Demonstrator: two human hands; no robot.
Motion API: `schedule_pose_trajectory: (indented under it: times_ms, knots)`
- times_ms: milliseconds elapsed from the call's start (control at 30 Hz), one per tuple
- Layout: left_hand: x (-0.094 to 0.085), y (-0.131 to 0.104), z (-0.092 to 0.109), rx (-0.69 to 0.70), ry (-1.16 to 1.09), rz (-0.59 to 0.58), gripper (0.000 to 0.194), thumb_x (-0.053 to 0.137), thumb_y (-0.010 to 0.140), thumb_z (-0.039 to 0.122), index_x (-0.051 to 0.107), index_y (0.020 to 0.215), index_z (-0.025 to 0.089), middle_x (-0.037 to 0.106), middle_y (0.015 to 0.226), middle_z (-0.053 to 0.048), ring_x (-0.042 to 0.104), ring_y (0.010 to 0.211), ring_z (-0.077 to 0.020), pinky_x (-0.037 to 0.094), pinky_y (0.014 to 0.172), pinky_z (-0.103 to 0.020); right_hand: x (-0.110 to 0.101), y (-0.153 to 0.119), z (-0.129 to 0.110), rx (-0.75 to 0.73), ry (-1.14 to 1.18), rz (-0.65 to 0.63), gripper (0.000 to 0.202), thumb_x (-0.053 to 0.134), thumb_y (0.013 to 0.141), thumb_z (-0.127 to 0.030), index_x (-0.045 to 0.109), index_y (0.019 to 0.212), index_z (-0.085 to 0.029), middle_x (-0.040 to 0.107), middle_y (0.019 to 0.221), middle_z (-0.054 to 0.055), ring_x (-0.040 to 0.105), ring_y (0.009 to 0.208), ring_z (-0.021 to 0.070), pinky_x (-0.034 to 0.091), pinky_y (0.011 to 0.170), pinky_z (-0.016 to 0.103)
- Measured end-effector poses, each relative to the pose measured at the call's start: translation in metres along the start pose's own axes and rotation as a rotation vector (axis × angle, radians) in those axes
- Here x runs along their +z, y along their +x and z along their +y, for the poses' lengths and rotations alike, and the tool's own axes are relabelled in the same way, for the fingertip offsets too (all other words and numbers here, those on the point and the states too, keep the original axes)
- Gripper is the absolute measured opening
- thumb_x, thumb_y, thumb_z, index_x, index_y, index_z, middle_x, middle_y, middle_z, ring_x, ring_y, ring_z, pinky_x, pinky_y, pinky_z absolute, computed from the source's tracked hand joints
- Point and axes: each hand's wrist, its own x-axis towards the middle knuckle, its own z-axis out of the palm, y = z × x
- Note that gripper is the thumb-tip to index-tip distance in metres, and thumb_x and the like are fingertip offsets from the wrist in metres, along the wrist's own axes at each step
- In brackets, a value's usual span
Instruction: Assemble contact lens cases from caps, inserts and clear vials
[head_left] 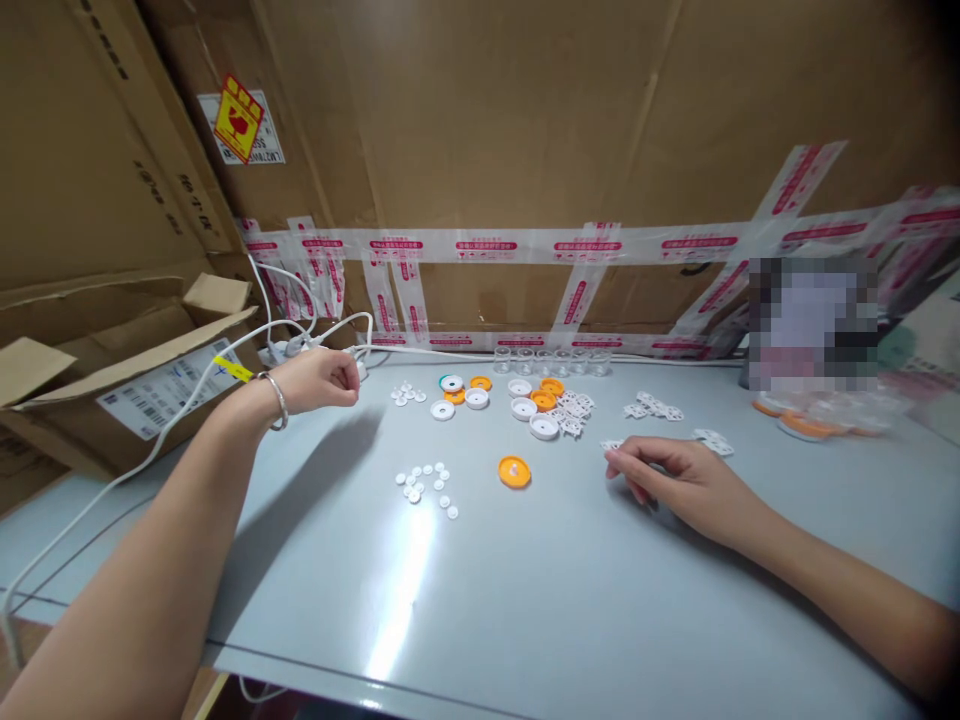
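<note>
My left hand (324,382) is raised above the left part of the table, its fingers curled in; whatever it holds, if anything, is hidden. Low over the table on the right, my right hand (675,478) has thumb and forefinger together at a small white part (613,446). An orange disc (514,472) with a small white piece at its centre lies mid-table. Small white gears (415,495) are scattered left of it. Behind sit white rings (544,427), orange rings (552,387) and a pile of white cut-out pieces (576,408).
Clear cups (559,363) line the back of the table (480,610) before a big taped cardboard box (480,130). An open carton (142,375) and white cables (270,325) are at left. Bagged orange parts (810,425) lie at right.
</note>
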Motion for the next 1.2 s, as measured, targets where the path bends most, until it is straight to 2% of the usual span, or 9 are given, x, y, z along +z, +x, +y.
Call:
schedule_pose_trajectory:
  times_ms: [300, 600, 900, 1033, 1200]
  knots:
    - [0.001, -0.001, 0.004, 0.040, -0.047, -0.048, 0.025, 0.056, 0.058, 0.031, 0.059, 0.077, 0.016, 0.066, 0.068, -0.001, 0.061, 0.066, -0.0156, 0.046, 0.061, -0.023, -0.002, -0.001, 0.000, -0.006, 0.003, 0.001, 0.039, 0.043, 0.083, -0.051, 0.057, 0.064, -0.019, 0.047, 0.051, -0.003, 0.039, 0.047, 0.0100, 0.034, 0.048, 0.023]
    - [0.002, 0.002, 0.001, 0.100, -0.064, -0.021, 0.023, 0.058, 0.060, 0.037, 0.062, 0.073, 0.018, 0.065, 0.064, 0.000, 0.060, 0.063, -0.0165, 0.045, 0.058, -0.023, -0.001, -0.002, 0.000, 0.008, 0.011, -0.027, 0.039, 0.042, 0.083, -0.051, 0.056, 0.066, -0.020, 0.047, 0.052, -0.003, 0.039, 0.049, 0.0102, 0.033, 0.050, 0.023]
    - [0.004, 0.000, 0.006, 0.091, -0.172, -0.002, 0.015, 0.059, 0.065, 0.032, 0.058, 0.072, 0.018, 0.068, 0.068, -0.001, 0.064, 0.070, -0.0189, 0.050, 0.070, -0.030, -0.002, -0.002, -0.001, 0.012, 0.010, -0.025, 0.039, 0.042, 0.083, -0.052, 0.056, 0.066, -0.019, 0.047, 0.052, -0.003, 0.039, 0.050, 0.0102, 0.033, 0.051, 0.023]
    - [0.003, -0.004, 0.016, 0.086, -0.284, 0.064, 0.016, 0.059, 0.067, 0.030, 0.057, 0.075, 0.016, 0.067, 0.071, -0.004, 0.064, 0.073, -0.0194, 0.050, 0.071, -0.032, -0.002, -0.001, -0.001, 0.018, 0.012, -0.029, 0.040, 0.042, 0.083, -0.052, 0.057, 0.066, -0.019, 0.046, 0.052, -0.003, 0.038, 0.048, 0.0097, 0.032, 0.049, 0.022]
    - [-0.004, -0.013, 0.030, 0.061, -0.382, 0.249, 0.024, 0.061, 0.069, 0.032, 0.056, 0.085, 0.015, 0.067, 0.076, -0.005, 0.064, 0.077, -0.0194, 0.049, 0.068, -0.029, -0.001, 0.000, -0.002, 0.011, 0.011, -0.019, 0.040, 0.043, 0.083, -0.052, 0.057, 0.065, -0.019, 0.046, 0.051, -0.003, 0.038, 0.048, 0.0097, 0.032, 0.048, 0.022]
